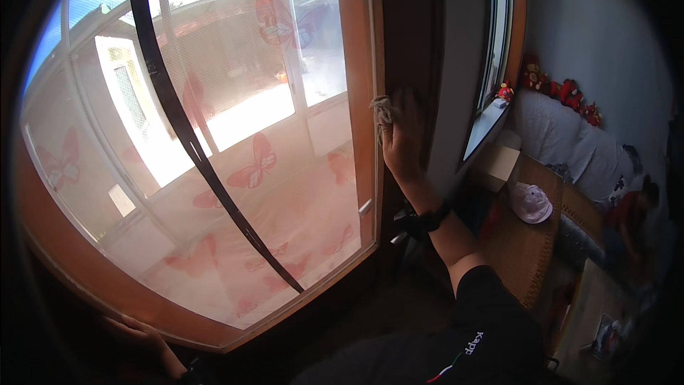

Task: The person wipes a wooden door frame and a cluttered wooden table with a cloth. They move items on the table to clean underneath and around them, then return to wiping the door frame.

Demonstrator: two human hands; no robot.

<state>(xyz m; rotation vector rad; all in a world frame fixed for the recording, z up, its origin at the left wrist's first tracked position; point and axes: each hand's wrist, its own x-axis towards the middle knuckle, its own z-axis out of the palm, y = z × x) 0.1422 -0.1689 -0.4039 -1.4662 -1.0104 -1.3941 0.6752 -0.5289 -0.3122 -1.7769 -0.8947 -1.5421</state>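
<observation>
A wood-framed window sash point(368, 64) stands tilted before me, its pane covered with a mesh curtain point(299, 182) printed with red butterflies. My right hand point(405, 144) grips a crumpled greyish cloth point(383, 109) against the sash's right edge. Below that hand, a small light-coloured latch point(365, 207) sits on the frame. At the lower left, in shadow, my left hand point(141, 334) holds the bottom edge of the sash; its fingers are partly hidden. A dark strip point(197, 155) runs down the curtain from top to bottom.
To the right, a person point(630, 219) bends beside a cloth-covered sofa point(566, 144) with red plush toys point(566, 91) along its top. A pink cap point(531, 203) and a cardboard box point(494, 166) lie on a woven mat point(521, 256). Another window point(491, 75) stands behind my right arm.
</observation>
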